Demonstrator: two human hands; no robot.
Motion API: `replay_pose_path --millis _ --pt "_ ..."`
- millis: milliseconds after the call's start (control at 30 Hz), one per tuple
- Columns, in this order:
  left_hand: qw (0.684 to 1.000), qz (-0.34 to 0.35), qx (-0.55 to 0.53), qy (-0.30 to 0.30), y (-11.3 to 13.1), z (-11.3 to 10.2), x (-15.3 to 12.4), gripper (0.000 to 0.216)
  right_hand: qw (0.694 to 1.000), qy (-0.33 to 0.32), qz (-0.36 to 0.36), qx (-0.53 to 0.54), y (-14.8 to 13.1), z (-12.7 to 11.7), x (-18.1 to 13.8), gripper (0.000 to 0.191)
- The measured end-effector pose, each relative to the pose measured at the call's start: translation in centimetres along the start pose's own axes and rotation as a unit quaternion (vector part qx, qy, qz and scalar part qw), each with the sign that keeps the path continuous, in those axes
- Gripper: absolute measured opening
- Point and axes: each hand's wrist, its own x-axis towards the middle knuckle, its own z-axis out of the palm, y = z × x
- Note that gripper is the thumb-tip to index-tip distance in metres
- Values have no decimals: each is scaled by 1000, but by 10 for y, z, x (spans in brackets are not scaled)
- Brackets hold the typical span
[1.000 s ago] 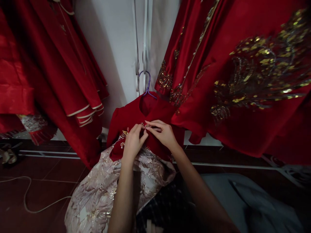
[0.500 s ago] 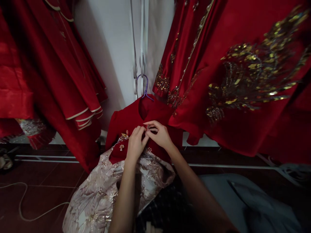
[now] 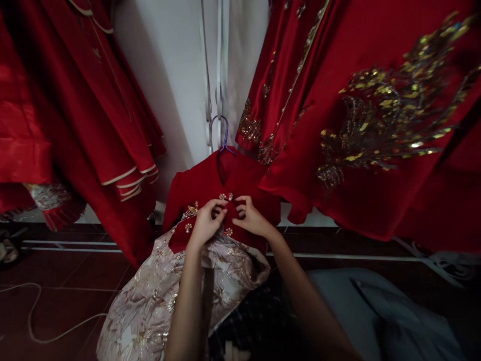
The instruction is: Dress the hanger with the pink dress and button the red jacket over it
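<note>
Two hands point(image 3: 206, 223) point(image 3: 254, 220) over red top point(image 3: 199, 175), right fingers point(image 3: 245, 199) parted, beaded ornaments point(image 3: 230, 196) nearby.

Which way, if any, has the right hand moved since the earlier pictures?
Yes: judged against the purple hanger, the right hand has moved rightward and slightly down in the view, away from the left hand.

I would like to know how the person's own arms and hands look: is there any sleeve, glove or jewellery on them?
The left hand and right hand are bare, without gloves. The left forearm and right forearm look slim; no sleeve, watch or bracelet shows on them. Fingernail details or a thin ring are too small and dim to tell.
</note>
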Motion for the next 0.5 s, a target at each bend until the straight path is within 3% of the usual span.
replay_pose_path --millis 133,233,333,433,500 --pt "997 -55 -33 31 7 -12 -2 21 998 -24 15 -51 -1 -14 2 7" --pt "994 -96 -60 -11 16 -23 -7 24 999 6 51 17 -13 -23 2 17" --pt "994 -55 -74 -61 22 -19 -7 25 990 32 75 116 -27 -26 0 17" --pt "994 -14 -100 -32 14 5 1 25 981 55 81 169 -36 -22 -1 11" --pt "989 -31 -148 -1 3 24 8 29 978 57 76 183 -37 -17 0 9"
